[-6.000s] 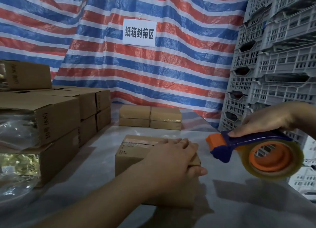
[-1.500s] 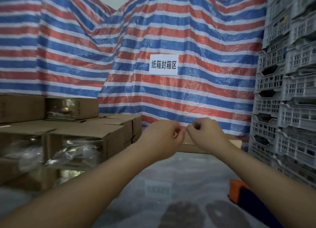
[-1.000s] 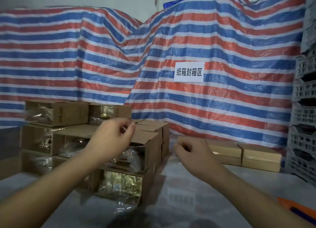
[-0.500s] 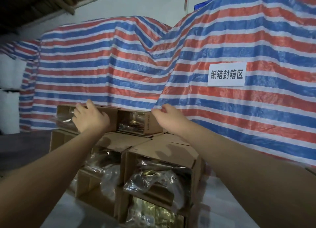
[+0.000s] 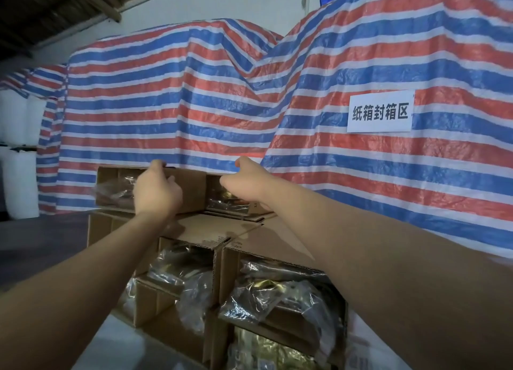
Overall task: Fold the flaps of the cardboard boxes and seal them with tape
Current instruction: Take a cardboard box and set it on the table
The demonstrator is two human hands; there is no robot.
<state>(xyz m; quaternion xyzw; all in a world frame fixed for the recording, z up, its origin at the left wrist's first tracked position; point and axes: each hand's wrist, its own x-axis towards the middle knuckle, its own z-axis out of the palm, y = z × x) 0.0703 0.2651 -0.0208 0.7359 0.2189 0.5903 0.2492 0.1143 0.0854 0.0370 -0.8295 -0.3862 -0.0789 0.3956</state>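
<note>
1. We reach to the top of the stack of boxes (image 5: pixel 211 264), which stand open toward us with shiny bags (image 5: pixel 266 292) showing inside; none in view has its flaps folded or taped, so that work is left.
2. Our left hand (image 5: pixel 156 192) curls its fingers over the upper edge of the top box (image 5: pixel 191 189), gripping it.
3. Our right hand (image 5: pixel 244 183) touches the neighbouring box (image 5: pixel 230 200); we cannot tell whether it grips.
4. The top box lies on its side, long axis left to right, opening facing us.
5. No tape is in view.
</note>
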